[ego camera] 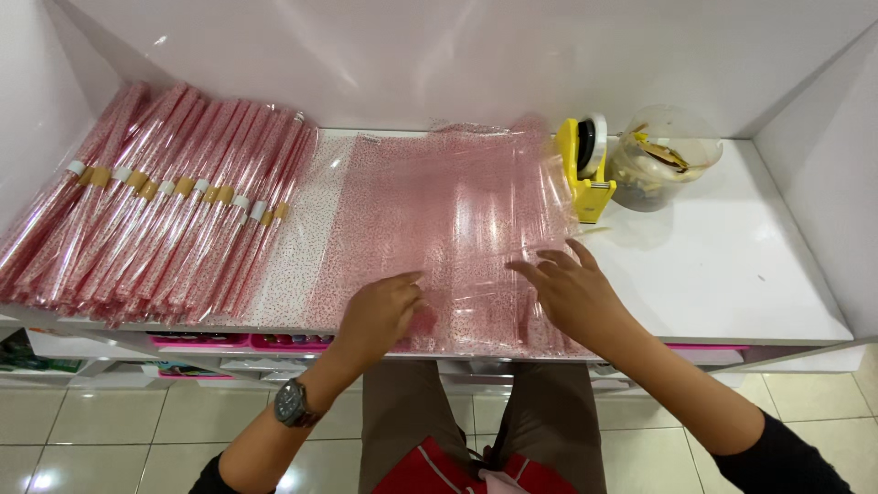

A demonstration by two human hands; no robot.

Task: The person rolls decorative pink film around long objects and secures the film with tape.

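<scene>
A clear plastic sheet with small red dots [439, 210] lies flat on a white shelf [732, 265], in front of me. My left hand [382, 308] rests on the sheet near its front edge, fingers curled and pressing down. My right hand [569, 291] lies on the sheet's right front part with fingers spread flat. Both hands touch the sheet; neither grips it. A wristwatch sits on my left wrist.
Several rolled red-dotted sheets with paper bands [155, 201] lie side by side at the left. A yellow tape dispenser [587, 167] and a clear round tub with scraps [660, 155] stand at the back right. White walls enclose the shelf; pink trays [238, 341] sit below.
</scene>
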